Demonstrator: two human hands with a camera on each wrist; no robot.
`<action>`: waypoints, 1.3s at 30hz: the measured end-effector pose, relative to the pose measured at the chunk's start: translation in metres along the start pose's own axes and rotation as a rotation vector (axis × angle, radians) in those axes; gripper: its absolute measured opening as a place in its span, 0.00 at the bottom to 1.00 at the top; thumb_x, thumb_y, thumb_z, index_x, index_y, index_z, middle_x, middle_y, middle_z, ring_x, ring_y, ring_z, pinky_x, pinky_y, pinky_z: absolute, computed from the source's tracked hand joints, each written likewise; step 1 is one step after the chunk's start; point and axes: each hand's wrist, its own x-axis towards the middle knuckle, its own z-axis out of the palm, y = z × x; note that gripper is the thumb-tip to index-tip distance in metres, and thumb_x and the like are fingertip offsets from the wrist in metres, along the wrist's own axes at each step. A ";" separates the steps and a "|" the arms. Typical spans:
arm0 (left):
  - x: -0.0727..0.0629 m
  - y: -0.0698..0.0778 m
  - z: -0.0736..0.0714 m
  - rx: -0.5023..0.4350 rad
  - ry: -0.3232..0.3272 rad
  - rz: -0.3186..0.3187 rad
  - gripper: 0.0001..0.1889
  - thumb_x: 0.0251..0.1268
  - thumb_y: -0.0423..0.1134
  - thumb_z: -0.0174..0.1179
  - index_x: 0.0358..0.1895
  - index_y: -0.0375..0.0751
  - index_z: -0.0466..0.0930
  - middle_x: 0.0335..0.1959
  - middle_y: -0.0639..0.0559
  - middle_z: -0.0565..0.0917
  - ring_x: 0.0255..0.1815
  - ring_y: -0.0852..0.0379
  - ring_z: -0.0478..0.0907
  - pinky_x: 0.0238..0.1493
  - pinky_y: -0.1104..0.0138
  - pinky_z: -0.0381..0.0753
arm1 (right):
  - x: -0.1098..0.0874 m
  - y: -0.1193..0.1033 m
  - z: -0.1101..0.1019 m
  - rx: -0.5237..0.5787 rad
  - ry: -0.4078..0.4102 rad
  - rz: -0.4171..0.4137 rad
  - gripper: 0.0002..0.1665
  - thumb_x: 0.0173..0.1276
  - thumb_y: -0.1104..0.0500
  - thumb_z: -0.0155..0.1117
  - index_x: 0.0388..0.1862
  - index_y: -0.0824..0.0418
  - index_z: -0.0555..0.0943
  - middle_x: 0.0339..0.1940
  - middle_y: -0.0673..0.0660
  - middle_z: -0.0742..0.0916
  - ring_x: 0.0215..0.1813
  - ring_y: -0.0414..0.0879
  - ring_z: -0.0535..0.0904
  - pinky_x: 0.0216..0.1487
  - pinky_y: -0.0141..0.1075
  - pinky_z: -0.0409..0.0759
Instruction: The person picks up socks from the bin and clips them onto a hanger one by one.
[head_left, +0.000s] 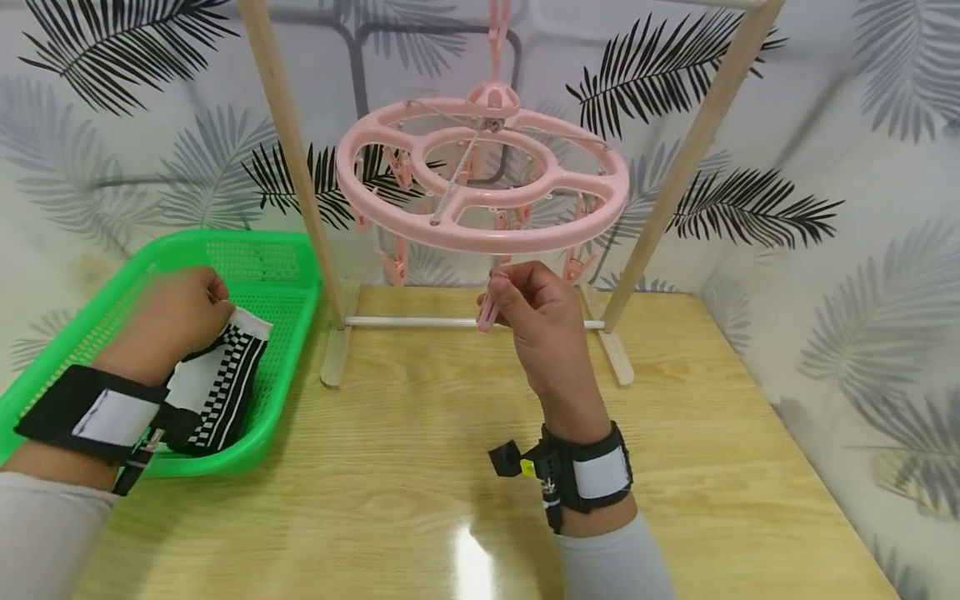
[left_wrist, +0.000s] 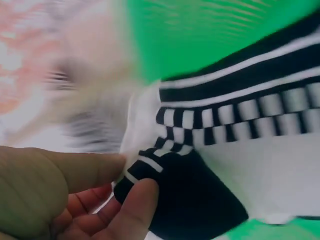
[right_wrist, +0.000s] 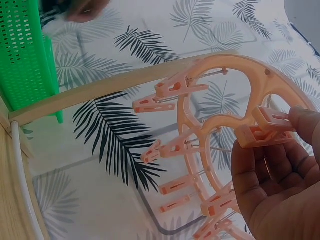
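Over the basket [head_left: 217, 465], the left hand [head_left: 168, 312] pinches a checked sock [head_left: 225, 375]; right of the basket, the right hand [head_left: 542, 308] pinches a peg [head_left: 489, 310]. Pegging-up seems under way, probably calling for sock brought to peg.

At the frame's left, the left hand [head_left: 168, 317] gripped a checkered sock [head_left: 231, 375] over a green basket [head_left: 255, 250]; near the centre, the right hand [head_left: 543, 333] pinched a pink clip [head_left: 488, 313] below a round pink rack [head_left: 495, 242], above the desk [head_left: 390, 467]
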 end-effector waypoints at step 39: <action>-0.046 0.181 0.084 -0.435 0.170 0.306 0.04 0.69 0.36 0.63 0.42 0.40 0.83 0.33 0.51 0.82 0.31 0.54 0.75 0.34 0.61 0.77 | -0.003 -0.004 -0.001 -0.019 -0.002 -0.013 0.07 0.76 0.65 0.57 0.42 0.72 0.75 0.28 0.56 0.82 0.28 0.46 0.81 0.39 0.40 0.84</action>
